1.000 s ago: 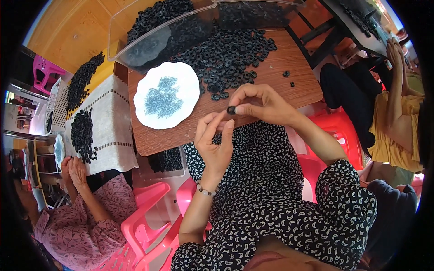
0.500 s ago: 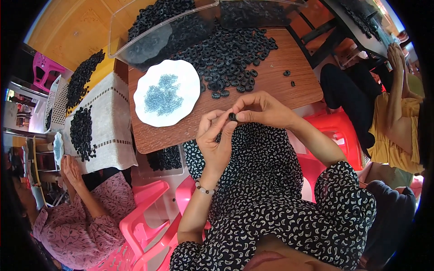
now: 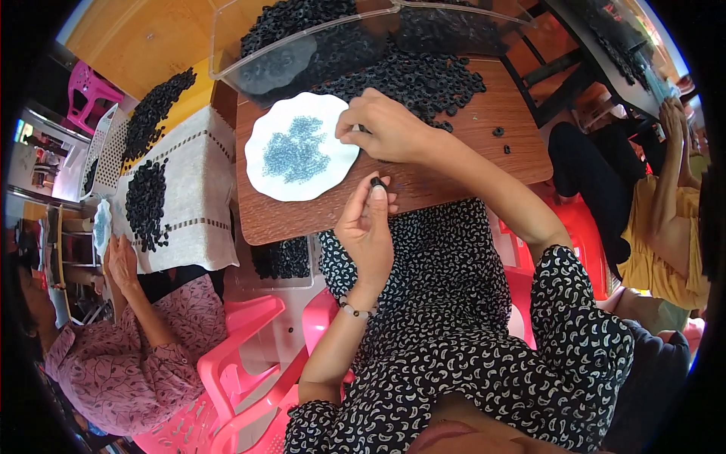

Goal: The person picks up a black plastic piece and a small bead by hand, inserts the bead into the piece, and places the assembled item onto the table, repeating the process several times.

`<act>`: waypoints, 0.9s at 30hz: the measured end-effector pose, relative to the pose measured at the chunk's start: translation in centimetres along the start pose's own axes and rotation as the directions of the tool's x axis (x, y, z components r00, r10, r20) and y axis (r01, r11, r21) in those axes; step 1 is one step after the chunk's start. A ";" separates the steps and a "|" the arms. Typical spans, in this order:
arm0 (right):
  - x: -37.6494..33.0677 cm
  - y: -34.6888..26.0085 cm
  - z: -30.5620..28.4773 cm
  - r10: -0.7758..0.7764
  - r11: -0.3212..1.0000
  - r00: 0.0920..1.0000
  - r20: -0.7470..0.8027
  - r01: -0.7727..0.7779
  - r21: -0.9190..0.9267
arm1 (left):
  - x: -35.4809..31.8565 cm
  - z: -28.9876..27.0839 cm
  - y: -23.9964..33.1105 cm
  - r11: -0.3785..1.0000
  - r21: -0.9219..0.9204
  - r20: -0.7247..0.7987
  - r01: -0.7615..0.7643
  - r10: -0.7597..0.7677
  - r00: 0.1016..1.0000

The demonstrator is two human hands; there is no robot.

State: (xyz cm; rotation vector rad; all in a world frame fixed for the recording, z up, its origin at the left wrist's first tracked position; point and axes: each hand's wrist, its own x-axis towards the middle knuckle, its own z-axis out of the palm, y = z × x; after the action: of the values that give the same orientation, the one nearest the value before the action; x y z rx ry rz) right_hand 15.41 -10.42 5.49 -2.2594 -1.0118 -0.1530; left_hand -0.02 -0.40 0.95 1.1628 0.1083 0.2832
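Between thumb and forefinger, my left hand point(image 3: 366, 227) pinches a small black ring-shaped plastic piece point(image 3: 377, 182) just off the table's near edge. My right hand point(image 3: 382, 125) is at the right rim of a white scalloped plate point(image 3: 261, 170), its fingers curled together; whatever is between the fingertips is hidden or too small to see. Many tiny clear bluish beads point(image 3: 296, 151) lie in the middle of this plate. Behind the right hand, a heap of similar black pieces point(image 3: 423, 83) spreads over the brown wooden table point(image 3: 302, 221).
A clear plastic bin point(image 3: 302, 64) of black pieces stands at the table's back. Two loose pieces point(image 3: 498, 132) lie at right. On the left, a co-worker's hand point(image 3: 121, 261) is by another small plate point(image 3: 102, 227) and a cloth-covered table point(image 3: 198, 181). Another person point(image 3: 658, 219) sits at right.
My hands have parted. The right hand has moved up and left to the plate's rim, while the left keeps the black piece. The view has shifted slightly.
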 end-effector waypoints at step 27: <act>4.3 0.8 2.4 -0.051 0.985 0.991 0.128 0.071 -0.157 | 0.6 -0.6 -0.4 1.000 -0.013 -0.020 0.007 -0.008 1.000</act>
State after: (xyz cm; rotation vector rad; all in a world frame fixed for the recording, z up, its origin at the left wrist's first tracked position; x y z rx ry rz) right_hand 18.60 -6.69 4.67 -2.4097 -1.1714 -0.1262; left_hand 0.46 0.17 0.37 1.1465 0.1285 0.2889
